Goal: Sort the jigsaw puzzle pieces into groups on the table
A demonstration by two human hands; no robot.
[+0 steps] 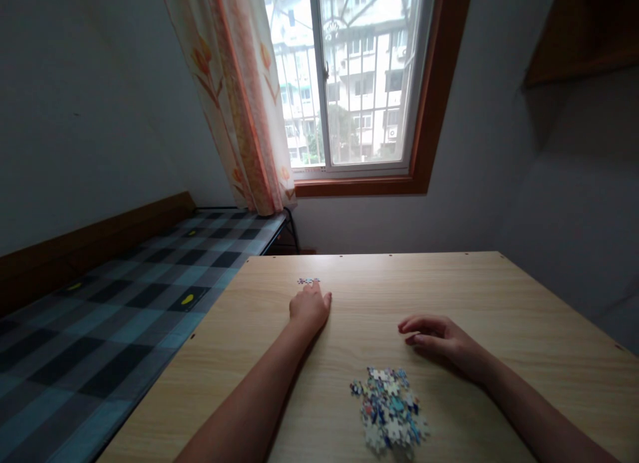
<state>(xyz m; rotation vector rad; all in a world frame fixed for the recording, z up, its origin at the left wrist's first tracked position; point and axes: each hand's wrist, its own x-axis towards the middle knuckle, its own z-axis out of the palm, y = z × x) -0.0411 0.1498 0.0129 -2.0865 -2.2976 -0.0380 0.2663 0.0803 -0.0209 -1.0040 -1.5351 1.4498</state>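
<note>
My left hand (309, 305) reaches over the far left part of the table, its index finger stretched onto a short row of jigsaw puzzle pieces (307, 281) and its thumb held apart. That fingertip touches the right end of the row. Nothing shows gripped in this hand, though its other fingers are partly hidden. To the right, my right hand (439, 336) rests low over the table with fingers loosely bent and a gap before the thumb, holding nothing. Nearer to me lies a heap of loose jigsaw pieces (392, 413), some pale side up and others coloured.
The pale wooden table (499, 290) ends just beyond the short row. At left stands a bed with a checked cover (150, 310). A flowered curtain (249, 104) hangs beside the barred window (364, 84). A brown shelf (584, 37) juts out at upper right.
</note>
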